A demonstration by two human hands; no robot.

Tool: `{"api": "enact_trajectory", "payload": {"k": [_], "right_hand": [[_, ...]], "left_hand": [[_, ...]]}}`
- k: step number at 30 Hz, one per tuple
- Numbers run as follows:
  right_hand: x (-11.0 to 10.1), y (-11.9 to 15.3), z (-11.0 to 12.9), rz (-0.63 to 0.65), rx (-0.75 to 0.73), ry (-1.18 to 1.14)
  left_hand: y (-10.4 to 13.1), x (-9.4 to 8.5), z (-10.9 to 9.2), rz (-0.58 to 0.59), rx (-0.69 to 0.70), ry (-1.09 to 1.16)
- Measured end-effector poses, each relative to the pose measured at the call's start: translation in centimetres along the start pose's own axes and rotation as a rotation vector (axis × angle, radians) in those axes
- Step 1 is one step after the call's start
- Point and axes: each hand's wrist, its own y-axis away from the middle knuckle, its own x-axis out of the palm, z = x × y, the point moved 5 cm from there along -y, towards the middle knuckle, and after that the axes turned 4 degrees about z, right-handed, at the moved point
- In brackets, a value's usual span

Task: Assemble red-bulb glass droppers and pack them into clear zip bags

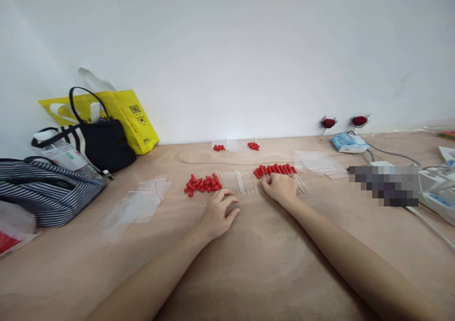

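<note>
The left hand (217, 217) has its fingers loosely parted, thumb well away from the forefinger, pinching nothing visible. From it, a heap of small, bulb-shaped red pieces (202, 184) lies at eleven o'clock, and a row of thin, whitish sticks (236, 182) at one o'clock, just beyond the fingertips. The right hand (282, 187) is curled, touching a row of red-tipped pale sticks (276, 169) at its twelve o'clock; whether it pinches one cannot be told.
</note>
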Motion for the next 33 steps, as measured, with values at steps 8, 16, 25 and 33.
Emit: {"api": "enact_trajectory", "payload": {"k": [8,16,25,33], "right_hand": [[-0.5,0.3,0.7,-0.072,-0.057,-0.044],[0.2,-0.5,3.8,0.137,-0.051,-0.039],[0.5,-1.4,3.6,0.266,0.038,-0.065],[0.4,-1.4,3.4,0.267,0.028,-0.081]], "left_hand": [[0.0,0.1,0.2,-0.001,-0.002,-0.035],[-0.1,-1.3,1.1,-0.096,-0.154,-0.225],[0.3,-9.1,11.9,-0.136,-0.966,-0.353],[-2.2,-8.4,15.3,0.040,-1.120,-0.321]]}}
